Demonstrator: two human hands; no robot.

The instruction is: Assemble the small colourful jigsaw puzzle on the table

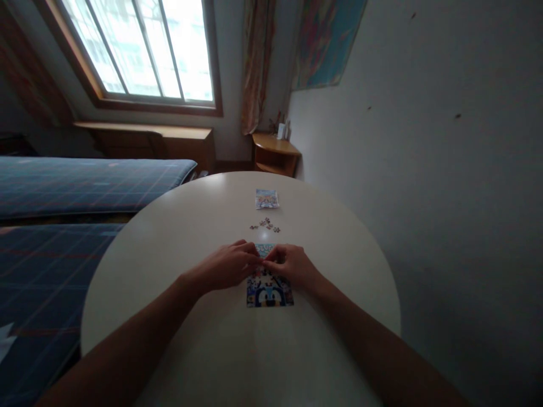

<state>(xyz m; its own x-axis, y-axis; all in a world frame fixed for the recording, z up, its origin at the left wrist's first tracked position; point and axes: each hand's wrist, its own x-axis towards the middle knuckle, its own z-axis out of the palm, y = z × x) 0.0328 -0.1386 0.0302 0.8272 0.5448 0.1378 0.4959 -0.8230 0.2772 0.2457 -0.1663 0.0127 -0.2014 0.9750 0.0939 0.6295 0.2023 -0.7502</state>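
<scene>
A partly covered jigsaw puzzle (pixel 270 295) with a blue cartoon dog face lies flat on the round white table (pixel 203 226). My left hand (pixel 233 263) rests over its left side, fingers bent and pressed together near the middle of the picture. From the right, my right hand (pixel 292 265) reaches in with thumb and forefinger pinched; whatever sits between the fingertips is too small to make out. Both hands' fingertips meet over the puzzle and hide part of it. Several loose puzzle pieces (pixel 267 224) lie just beyond the hands.
A small printed picture sheet (pixel 267 199) lies toward the table's far edge. To the left stands a bed with a blue plaid mattress (pixel 85 183). A wooden corner shelf (pixel 275 146) is behind the table, and a white wall (pixel 424 198) runs along the right.
</scene>
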